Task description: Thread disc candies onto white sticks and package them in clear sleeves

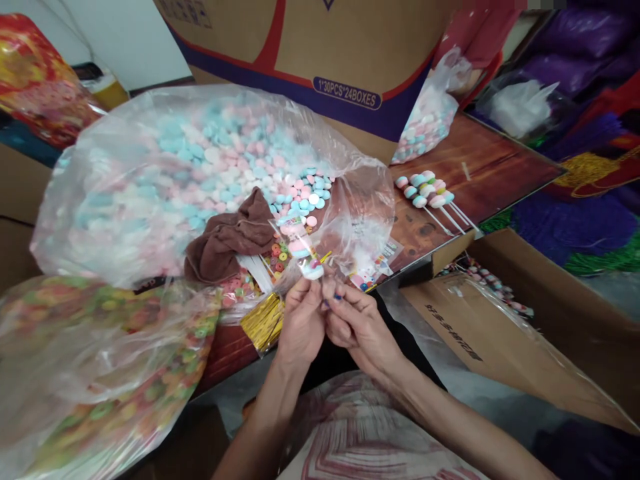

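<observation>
A: What is held at the lower centre of the frame?

B: A small clear packet (309,257) with pastel sweets on a stick is pinched at its neck by both hands. The left hand (301,327) is closed on it from the left, and the fingertips of the right hand (357,327) are pressed in from the right, so that the two hands are touching.

A: What is seen beside them?

B: A bundle of gold twist ties (263,321) is laid just left of the left hand, at the table edge (235,350). Above it, a brown cloth (230,237) is draped over the mouth of a big clear bag (150,180) filled with pink, blue and white sweets (it takes up most of the upper left). A second bag (90,373), of orange and green ring sweets, is found at the lower left.

A: And to the right?

B: Finished sticks of sweets (427,190) are laid together on the wood-print tabletop, right of centre. A printed carton (345,60) is stood behind, at the top, and an open cardboard box (540,333) is seen at the lower right.
</observation>
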`<state>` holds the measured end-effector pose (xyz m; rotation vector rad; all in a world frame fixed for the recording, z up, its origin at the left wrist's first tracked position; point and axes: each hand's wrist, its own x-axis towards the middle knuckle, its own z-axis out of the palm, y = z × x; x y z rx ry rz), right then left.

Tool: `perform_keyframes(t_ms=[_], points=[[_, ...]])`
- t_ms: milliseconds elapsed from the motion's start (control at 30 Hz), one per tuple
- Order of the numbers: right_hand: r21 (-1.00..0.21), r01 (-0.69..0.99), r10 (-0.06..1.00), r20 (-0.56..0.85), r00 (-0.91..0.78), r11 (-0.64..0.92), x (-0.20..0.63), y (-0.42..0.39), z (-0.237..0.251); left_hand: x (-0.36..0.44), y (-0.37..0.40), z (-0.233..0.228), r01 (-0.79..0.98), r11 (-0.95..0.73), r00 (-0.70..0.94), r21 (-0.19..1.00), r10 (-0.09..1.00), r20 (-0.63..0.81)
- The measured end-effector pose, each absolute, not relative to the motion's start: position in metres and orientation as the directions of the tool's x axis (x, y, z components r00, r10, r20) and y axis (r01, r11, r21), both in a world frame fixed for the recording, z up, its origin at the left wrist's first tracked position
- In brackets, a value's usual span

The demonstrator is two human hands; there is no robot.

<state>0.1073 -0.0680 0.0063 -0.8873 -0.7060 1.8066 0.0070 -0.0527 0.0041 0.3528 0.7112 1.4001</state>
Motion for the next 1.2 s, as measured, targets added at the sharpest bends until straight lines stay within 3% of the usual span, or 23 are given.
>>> perform_keyframes(t_ms=[67, 133, 200, 300, 367, 467, 733, 933, 1067, 1200], points=[[-0.957, -0.192, 0.932, -0.147, -0.331, -0.219, 0.109, -0.062, 0.007, -0.010, -0.054, 0.008, -0.782, 0.168, 0.023, 0.601, 0.970, -0.241], [-0.979, 0.184, 0.922, 0.008, -0.387, 0.086, 0.110, -0.052, 0.009, -0.027, -0.055, 0.012, -0.792, 0.149, -0.021, 0.592, 0.963, -0.270], [-0.795, 0.505, 0.905, 0.124, -0.407, 0.336, 0.109, -0.038, 0.009, -0.041, -0.056, 0.015, -0.787, 0.128, -0.082, 0.603, 0.948, -0.309], [-0.410, 0.772, 0.873, 0.189, -0.450, 0.486, 0.101, -0.016, 0.002, -0.052, -0.055, 0.016, -0.762, 0.138, -0.111, 0.633, 0.935, -0.337], [-0.242, 0.788, 0.824, 0.191, -0.533, 0.566, 0.096, -0.004, -0.008, -0.052, -0.056, 0.015, -0.758, 0.140, -0.119, 0.637, 0.931, -0.346], [-0.204, 0.736, 0.763, 0.210, -0.611, 0.646, 0.092, 0.007, -0.024, -0.047, -0.055, 0.012, -0.766, 0.155, -0.115, 0.624, 0.922, -0.370], [-0.464, 0.573, 0.736, 0.394, -0.550, 0.676, 0.096, 0.017, -0.036, -0.044, -0.047, 0.007, -0.830, 0.177, -0.056, 0.529, 0.917, -0.395], [-0.536, 0.538, 0.757, 0.402, -0.515, 0.650, 0.098, 0.030, -0.027, -0.044, -0.042, 0.010, -0.827, 0.195, -0.026, 0.527, 0.923, -0.383], [-0.663, 0.426, 0.782, 0.442, -0.440, 0.615, 0.102, 0.037, -0.023, -0.040, -0.039, 0.011, -0.794, 0.199, -0.044, 0.574, 0.924, -0.380], [-0.786, 0.336, 0.846, 0.416, -0.334, 0.520, 0.103, 0.041, -0.019, -0.033, -0.036, 0.012, -0.702, 0.130, -0.196, 0.700, 0.910, -0.366]])
